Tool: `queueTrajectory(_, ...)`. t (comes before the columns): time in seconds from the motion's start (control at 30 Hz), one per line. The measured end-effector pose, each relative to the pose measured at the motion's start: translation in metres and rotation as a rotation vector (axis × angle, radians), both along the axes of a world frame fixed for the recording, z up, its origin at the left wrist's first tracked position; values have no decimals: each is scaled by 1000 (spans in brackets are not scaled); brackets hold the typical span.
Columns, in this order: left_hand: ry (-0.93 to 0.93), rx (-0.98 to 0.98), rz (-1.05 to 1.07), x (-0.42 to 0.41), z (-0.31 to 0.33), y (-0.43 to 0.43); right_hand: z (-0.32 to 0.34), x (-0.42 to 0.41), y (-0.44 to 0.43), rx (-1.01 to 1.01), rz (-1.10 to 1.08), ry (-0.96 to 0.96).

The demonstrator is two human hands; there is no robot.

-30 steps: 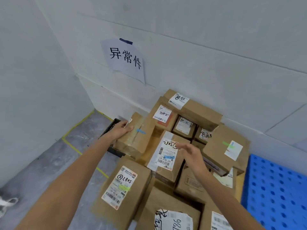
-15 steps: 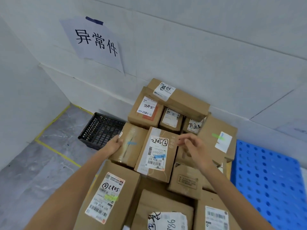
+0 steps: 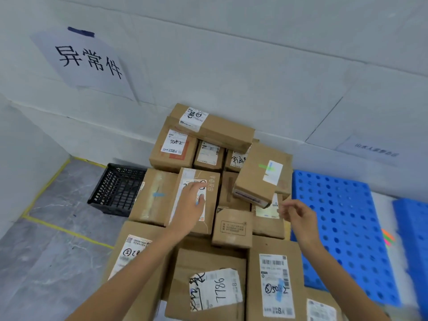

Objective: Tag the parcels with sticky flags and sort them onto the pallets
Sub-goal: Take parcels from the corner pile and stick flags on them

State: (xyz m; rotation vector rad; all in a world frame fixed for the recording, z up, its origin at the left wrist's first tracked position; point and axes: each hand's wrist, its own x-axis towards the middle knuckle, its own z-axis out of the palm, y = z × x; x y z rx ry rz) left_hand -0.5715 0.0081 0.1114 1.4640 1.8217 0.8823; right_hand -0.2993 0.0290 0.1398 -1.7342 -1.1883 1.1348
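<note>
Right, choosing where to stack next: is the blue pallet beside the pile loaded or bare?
Bare where visible: the blue pallet shows only its holed top; a forearm covers part.

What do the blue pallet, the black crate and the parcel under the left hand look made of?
Blue pallet: probably moulded plastic, matte, one even colour with regular round holes. Black crate: likely plastic too, a thin open lattice. Parcel under the left hand: brown cardboard, dull, with creased edges.
</note>
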Motion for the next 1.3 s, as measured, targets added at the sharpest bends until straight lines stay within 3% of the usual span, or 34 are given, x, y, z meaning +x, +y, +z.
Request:
queueTrajectory(0.13, -144, -81, -75, 45, 3, 19, -14, 17, 3, -51, -41, -53)
queueTrajectory(0.23, -140, -168, -67, 64, 6, 44, -22, 10, 24, -106, 21, -54)
queueTrajectory(0.43, -162, -278, -55, 92, 11, 74, -14, -25, 51, -104, 141, 97)
queueTrajectory(0.57, -194, -200, 59, 87, 12, 76, -13, -31, 56, -20, 220, 82)
queueTrajectory(0.7, -121, -172, 72, 73, 12, 72, -20, -28, 54, -81, 282, 79)
queueTrajectory(0.83, 53, 98, 104, 83, 23, 59, -25, -3, 48, -74, 96, 25)
queueTrajectory(0.9, 72, 190, -11, 102, 30, 47, -31, 14, 41, -58, 31, -87)
queueTrajectory(1.07, 78, -64, -421, 166, 2, 20, -68, 38, 28, -334, 160, -332)
queueTrajectory(1.17, 170, -297, -445, 187, -20, 22, -90, 43, 28, -485, 286, -362)
queueTrajectory(1.3, 258, -389, -373, 200, -28, 33, -99, 50, 33, -507, 307, -281)
